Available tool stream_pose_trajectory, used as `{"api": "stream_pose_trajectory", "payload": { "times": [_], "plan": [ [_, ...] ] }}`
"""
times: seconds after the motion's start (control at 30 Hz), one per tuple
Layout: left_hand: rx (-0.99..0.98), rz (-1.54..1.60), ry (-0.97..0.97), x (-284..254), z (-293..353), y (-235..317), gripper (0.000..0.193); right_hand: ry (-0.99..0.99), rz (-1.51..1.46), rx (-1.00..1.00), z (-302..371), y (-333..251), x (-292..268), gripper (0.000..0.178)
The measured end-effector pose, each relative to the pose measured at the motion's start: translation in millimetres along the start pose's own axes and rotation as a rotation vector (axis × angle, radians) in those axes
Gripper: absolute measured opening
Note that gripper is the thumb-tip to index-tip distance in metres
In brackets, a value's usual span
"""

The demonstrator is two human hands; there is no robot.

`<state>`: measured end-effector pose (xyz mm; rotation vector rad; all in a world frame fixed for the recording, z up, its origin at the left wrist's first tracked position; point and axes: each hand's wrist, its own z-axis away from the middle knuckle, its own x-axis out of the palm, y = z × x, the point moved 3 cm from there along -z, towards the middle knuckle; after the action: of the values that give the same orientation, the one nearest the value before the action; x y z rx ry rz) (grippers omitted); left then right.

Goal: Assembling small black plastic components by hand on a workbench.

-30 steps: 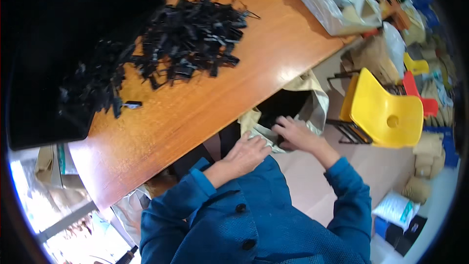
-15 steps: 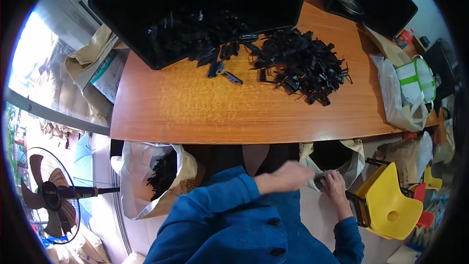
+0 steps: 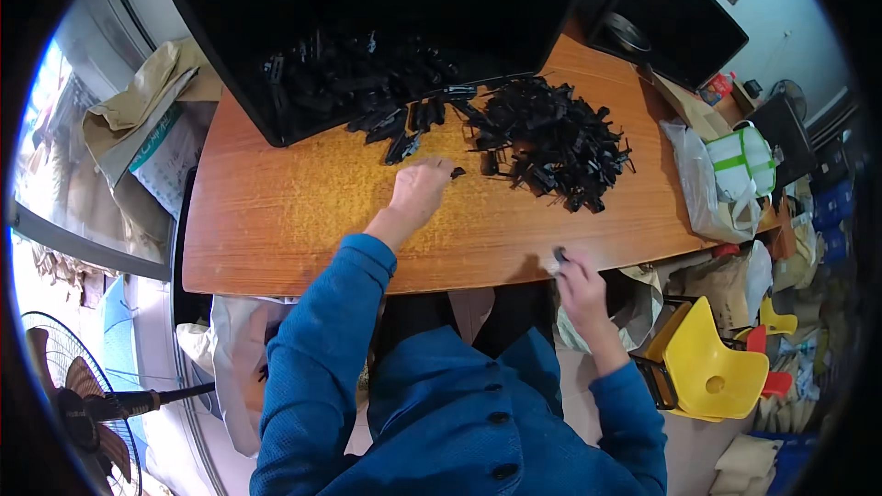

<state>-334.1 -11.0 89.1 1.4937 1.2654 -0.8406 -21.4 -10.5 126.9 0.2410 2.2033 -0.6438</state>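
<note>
My left hand [image 3: 418, 195] is over the middle of the wooden table, its fingers closed on a small black plastic part [image 3: 457, 173] whose end sticks out. My right hand [image 3: 581, 292] is raised at the table's front edge. It grips a small dark object [image 3: 559, 254] between thumb and fingers; its kind is too small to make out. Beyond my left hand, several black plastic parts [image 3: 395, 133] spill from a large black tray [image 3: 280, 133], which holds more of them. To the right lies a tangled heap of black parts [image 3: 560, 147].
White sacks [image 3: 234, 358] [image 3: 634, 321] hang below the table's front edge, left and right. A yellow chair [image 3: 717, 358] stands right, a fan [image 3: 87, 413] at the lower left. Plastic and green-white bags [image 3: 735, 165] sit at the table's right end.
My left hand has moved from near the right sack up onto the table, to where a loose part lay. My right hand has risen from that sack's rim. The view has shifted.
</note>
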Motion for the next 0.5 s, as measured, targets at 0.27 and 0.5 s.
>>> {"api": "stream_pose_trajectory", "payload": {
  "times": [0.27, 0.5],
  "plan": [
    [-0.689, 1.720, -0.030, -1.1, 63.3, -2.9, 0.010, -0.333, 0.054, -0.150, -78.6, -25.2, 75.1, 0.025],
    [-0.692, 2.041, 0.153, -22.8, 95.4, 7.5, 0.006, -0.204, -0.001, 0.192, -84.3, -15.5, 98.2, 0.026]
  ]
}}
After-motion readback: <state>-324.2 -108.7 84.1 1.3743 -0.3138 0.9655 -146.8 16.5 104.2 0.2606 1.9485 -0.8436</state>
